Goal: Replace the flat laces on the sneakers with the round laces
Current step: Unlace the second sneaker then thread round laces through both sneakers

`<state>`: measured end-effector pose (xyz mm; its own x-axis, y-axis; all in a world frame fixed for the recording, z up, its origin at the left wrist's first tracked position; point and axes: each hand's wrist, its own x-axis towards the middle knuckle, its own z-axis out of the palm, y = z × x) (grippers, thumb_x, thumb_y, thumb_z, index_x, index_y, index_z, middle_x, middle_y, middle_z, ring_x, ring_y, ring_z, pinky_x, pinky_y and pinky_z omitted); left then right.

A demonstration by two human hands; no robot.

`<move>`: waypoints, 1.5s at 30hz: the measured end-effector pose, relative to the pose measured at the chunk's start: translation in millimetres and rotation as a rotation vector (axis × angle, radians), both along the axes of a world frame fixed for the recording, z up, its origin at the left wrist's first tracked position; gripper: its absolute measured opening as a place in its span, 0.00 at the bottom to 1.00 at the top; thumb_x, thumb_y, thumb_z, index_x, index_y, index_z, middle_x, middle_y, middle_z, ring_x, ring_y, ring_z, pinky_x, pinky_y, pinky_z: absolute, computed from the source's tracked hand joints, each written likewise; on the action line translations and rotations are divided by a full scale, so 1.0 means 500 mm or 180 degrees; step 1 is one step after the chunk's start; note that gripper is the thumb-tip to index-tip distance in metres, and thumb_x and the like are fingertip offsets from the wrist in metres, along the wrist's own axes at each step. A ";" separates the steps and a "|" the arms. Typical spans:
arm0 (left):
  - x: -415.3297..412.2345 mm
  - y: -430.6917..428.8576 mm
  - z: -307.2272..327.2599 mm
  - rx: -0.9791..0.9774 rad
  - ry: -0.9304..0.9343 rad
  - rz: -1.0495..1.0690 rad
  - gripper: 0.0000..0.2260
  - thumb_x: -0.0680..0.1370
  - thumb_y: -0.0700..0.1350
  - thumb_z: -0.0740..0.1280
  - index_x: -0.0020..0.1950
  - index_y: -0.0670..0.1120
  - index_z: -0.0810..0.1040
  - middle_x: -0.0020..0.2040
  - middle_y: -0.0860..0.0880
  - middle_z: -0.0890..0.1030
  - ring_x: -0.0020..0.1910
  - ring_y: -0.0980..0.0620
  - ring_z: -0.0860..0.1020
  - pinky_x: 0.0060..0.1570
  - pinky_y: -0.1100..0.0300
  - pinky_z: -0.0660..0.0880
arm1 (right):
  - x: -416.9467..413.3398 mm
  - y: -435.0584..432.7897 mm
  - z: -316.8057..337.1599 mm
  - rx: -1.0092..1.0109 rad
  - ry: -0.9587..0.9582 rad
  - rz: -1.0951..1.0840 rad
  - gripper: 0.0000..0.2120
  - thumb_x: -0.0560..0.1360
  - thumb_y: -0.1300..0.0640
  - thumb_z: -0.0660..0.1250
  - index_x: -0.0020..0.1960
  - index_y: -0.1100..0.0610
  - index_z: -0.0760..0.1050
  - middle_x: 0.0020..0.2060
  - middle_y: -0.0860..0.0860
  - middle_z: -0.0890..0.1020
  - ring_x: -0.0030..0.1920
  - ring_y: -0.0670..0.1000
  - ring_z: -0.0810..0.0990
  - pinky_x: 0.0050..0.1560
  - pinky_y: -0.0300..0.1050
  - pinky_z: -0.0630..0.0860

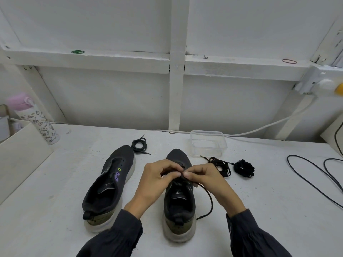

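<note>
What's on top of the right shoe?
The left hand and right hand pinch a black lace over the right sneaker. They cover its eyelets, so how far it's laced cannot be seen.

The left hand hides the right sneaker's eyelets.

No legible words or numbers anywhere. On left sneaker, lower left of centre: purple mark and small green mark, shapes only, unreadable. Faint pale script on its insole, too blurred to read. On bottle at left edge: cartoon prints, lettering not discernible.
</note>
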<state>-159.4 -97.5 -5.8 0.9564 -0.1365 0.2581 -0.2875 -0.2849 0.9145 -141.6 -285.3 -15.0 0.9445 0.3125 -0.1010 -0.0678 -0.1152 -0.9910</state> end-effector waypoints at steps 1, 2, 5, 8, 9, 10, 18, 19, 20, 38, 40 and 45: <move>0.001 0.001 -0.003 -0.0067 0.0014 -0.0033 0.09 0.73 0.33 0.72 0.45 0.48 0.85 0.43 0.53 0.85 0.46 0.54 0.83 0.50 0.61 0.79 | -0.001 -0.005 0.002 0.0047 0.0110 0.0167 0.05 0.75 0.61 0.71 0.44 0.62 0.84 0.30 0.50 0.78 0.31 0.46 0.70 0.36 0.37 0.68; 0.002 0.001 -0.006 -0.0155 0.0053 -0.0068 0.09 0.73 0.33 0.72 0.45 0.47 0.85 0.43 0.52 0.85 0.46 0.53 0.83 0.50 0.61 0.78 | -0.001 -0.008 0.002 0.0111 0.0199 0.0306 0.06 0.75 0.60 0.71 0.44 0.62 0.84 0.30 0.51 0.76 0.31 0.46 0.68 0.36 0.37 0.67; 0.003 -0.004 -0.013 -0.0517 0.0238 -0.0197 0.10 0.74 0.34 0.71 0.46 0.49 0.84 0.44 0.50 0.85 0.47 0.51 0.83 0.50 0.59 0.78 | -0.002 -0.009 0.003 0.0466 0.0459 0.0531 0.08 0.73 0.56 0.70 0.42 0.62 0.82 0.33 0.55 0.73 0.32 0.48 0.67 0.36 0.39 0.64; 0.006 -0.011 -0.025 -0.0521 0.0078 -0.0217 0.09 0.76 0.36 0.70 0.51 0.49 0.83 0.49 0.52 0.84 0.52 0.52 0.81 0.54 0.60 0.76 | 0.000 -0.001 -0.002 0.0883 0.0652 0.0506 0.10 0.73 0.53 0.70 0.41 0.61 0.79 0.37 0.56 0.71 0.33 0.49 0.66 0.34 0.38 0.63; 0.006 -0.012 -0.029 -0.0384 -0.0077 -0.0164 0.09 0.75 0.38 0.71 0.54 0.49 0.82 0.53 0.54 0.82 0.56 0.53 0.80 0.56 0.61 0.75 | 0.001 0.001 -0.004 0.1020 0.0706 0.0451 0.12 0.72 0.52 0.72 0.41 0.61 0.79 0.37 0.55 0.71 0.34 0.48 0.66 0.34 0.39 0.63; 0.005 -0.011 -0.032 -0.0236 -0.0226 -0.0102 0.12 0.74 0.42 0.72 0.57 0.50 0.81 0.57 0.55 0.80 0.61 0.53 0.77 0.60 0.63 0.73 | 0.002 0.003 -0.006 0.1122 0.0743 0.0380 0.12 0.71 0.51 0.73 0.42 0.61 0.78 0.36 0.55 0.72 0.34 0.48 0.67 0.35 0.40 0.63; -0.016 0.000 -0.031 -0.0444 -0.0489 0.0335 0.05 0.73 0.43 0.73 0.48 0.48 0.85 0.44 0.54 0.85 0.46 0.51 0.83 0.49 0.57 0.80 | -0.006 0.012 0.001 0.1114 0.0618 0.0106 0.05 0.73 0.58 0.71 0.42 0.60 0.82 0.35 0.53 0.77 0.33 0.47 0.70 0.35 0.39 0.65; -0.015 0.004 -0.033 -0.0496 -0.0435 0.0429 0.05 0.73 0.41 0.73 0.47 0.48 0.85 0.43 0.54 0.85 0.45 0.51 0.83 0.49 0.58 0.80 | -0.008 0.009 0.003 0.1067 0.0553 -0.0003 0.06 0.73 0.60 0.71 0.44 0.63 0.82 0.35 0.54 0.79 0.32 0.47 0.71 0.35 0.37 0.67; -0.014 0.010 -0.036 -0.0586 -0.0345 0.0539 0.05 0.72 0.39 0.73 0.45 0.47 0.85 0.42 0.52 0.85 0.44 0.52 0.83 0.48 0.59 0.80 | -0.010 0.003 0.004 0.0990 0.0497 -0.0136 0.07 0.73 0.61 0.70 0.46 0.65 0.81 0.34 0.53 0.79 0.30 0.46 0.71 0.35 0.37 0.68; -0.036 0.059 -0.137 -0.0979 0.0953 0.1584 0.08 0.74 0.33 0.71 0.40 0.45 0.83 0.36 0.50 0.83 0.39 0.50 0.78 0.41 0.59 0.77 | -0.036 -0.101 -0.058 -0.0202 0.0652 -0.0574 0.05 0.72 0.64 0.73 0.38 0.63 0.83 0.31 0.54 0.77 0.31 0.50 0.70 0.35 0.40 0.69; -0.039 0.062 -0.148 -0.0809 0.1597 0.1014 0.05 0.73 0.34 0.72 0.42 0.44 0.82 0.39 0.48 0.82 0.42 0.48 0.77 0.41 0.58 0.75 | -0.042 -0.103 -0.058 -0.0588 0.0725 -0.0181 0.02 0.70 0.60 0.76 0.40 0.58 0.84 0.33 0.53 0.79 0.34 0.48 0.75 0.37 0.41 0.72; -0.042 0.030 -0.130 -0.1312 0.1293 0.1726 0.20 0.73 0.28 0.61 0.57 0.49 0.76 0.58 0.50 0.77 0.59 0.54 0.74 0.56 0.56 0.70 | -0.040 -0.080 -0.067 -0.0373 0.0383 -0.0659 0.20 0.65 0.51 0.75 0.57 0.41 0.80 0.57 0.47 0.80 0.60 0.42 0.77 0.56 0.41 0.74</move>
<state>-180.4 -82.4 -70.5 0.8924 0.4060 -0.1971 0.1734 0.0948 0.9803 -161.6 -325.1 -48.2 0.9661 0.0934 -0.2407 -0.2186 -0.2002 -0.9551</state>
